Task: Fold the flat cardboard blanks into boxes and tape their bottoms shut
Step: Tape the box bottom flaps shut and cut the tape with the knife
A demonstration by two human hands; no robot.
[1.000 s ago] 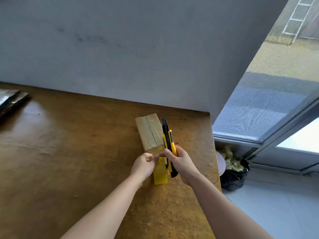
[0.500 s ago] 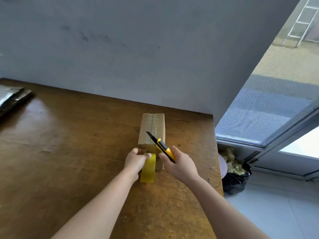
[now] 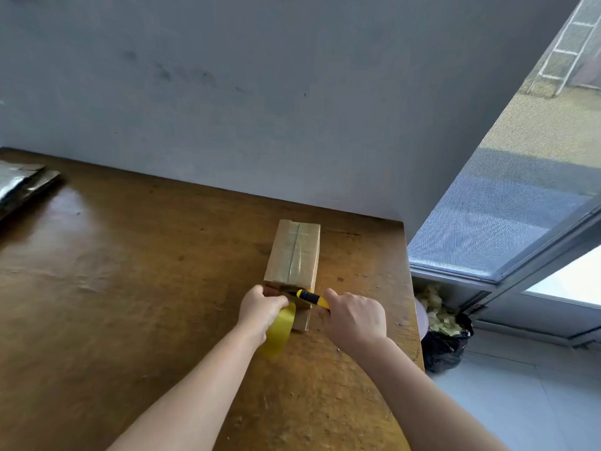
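A small folded cardboard box [image 3: 292,255] stands on the wooden table [image 3: 130,288] near its right edge, with clear tape running along its top seam. My left hand [image 3: 261,309] grips a yellow tape roll [image 3: 278,333] at the box's near end. My right hand [image 3: 353,317] holds a yellow and black utility knife [image 3: 312,297], which points left at the tape between roll and box. The blade tip is hidden behind my left hand.
A stack of flat cardboard blanks [image 3: 22,187] lies at the table's far left. A grey wall backs the table. Right of the table edge, a black bin bag [image 3: 445,340] with scraps sits on the floor beside a glass door [image 3: 520,206].
The knife has swung from upright beside the box down to a level position at the box's near end. My left hand has pulled the roll lower and closer to me.
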